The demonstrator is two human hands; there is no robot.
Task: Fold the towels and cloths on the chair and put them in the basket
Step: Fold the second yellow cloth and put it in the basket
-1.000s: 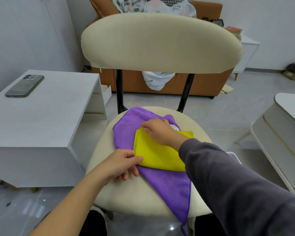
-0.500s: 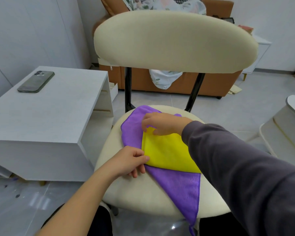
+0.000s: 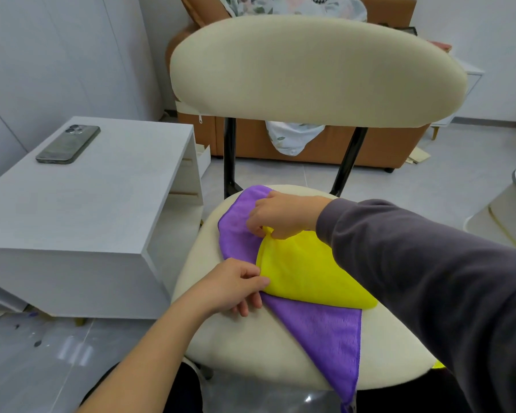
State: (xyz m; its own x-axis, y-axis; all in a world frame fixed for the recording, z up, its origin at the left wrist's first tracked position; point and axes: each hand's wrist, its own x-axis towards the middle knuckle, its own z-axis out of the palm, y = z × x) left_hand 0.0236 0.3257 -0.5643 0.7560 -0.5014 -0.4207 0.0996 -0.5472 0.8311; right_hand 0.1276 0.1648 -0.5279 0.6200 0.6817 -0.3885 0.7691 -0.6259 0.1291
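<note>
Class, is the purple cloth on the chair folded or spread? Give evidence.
Spread: the purple cloth lies flat across the chair seat, one corner hanging over the front edge, under the yellow cloth.

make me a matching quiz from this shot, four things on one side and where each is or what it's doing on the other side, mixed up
Column one:
1. yellow cloth
2. purple cloth
3. phone
4. right hand

Column two:
a. lies on the white table
b. hangs over the front edge of the chair seat
c. pinches a far corner of the yellow cloth
d. lies on top of the other cloth

Pairs: 1-d, 2-b, 3-a, 4-c
</note>
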